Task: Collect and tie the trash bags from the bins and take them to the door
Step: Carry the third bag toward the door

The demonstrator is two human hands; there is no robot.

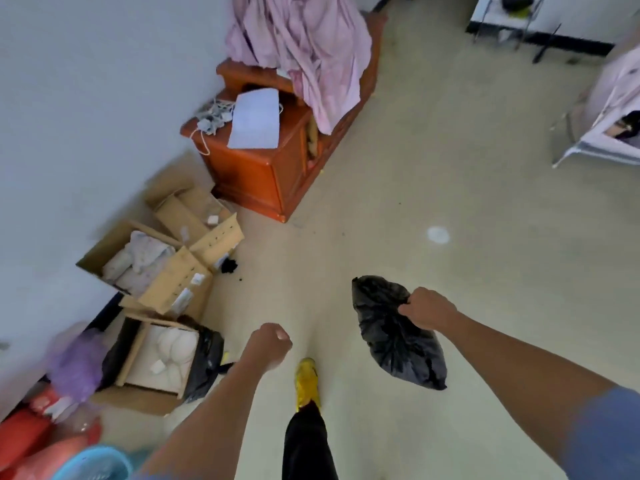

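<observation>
A filled black trash bag (398, 337) hangs above the pale floor at lower right of the head view, gripped at its gathered top by my right hand (427, 308). My left hand (270, 342) is a closed fist with nothing in it, held out at lower centre, apart from the bag. Another piece of black plastic bag (204, 362) lies against a cardboard box at lower left. My leg and yellow shoe (306, 379) show between my arms.
Several open cardboard boxes (162, 271) line the wall on the left. An orange wooden cabinet (263, 168) with a pink cloth (304, 50) and a paper stands behind them. A blue basket (93, 462) and red items sit at bottom left. Pale open floor (450, 168) stretches ahead.
</observation>
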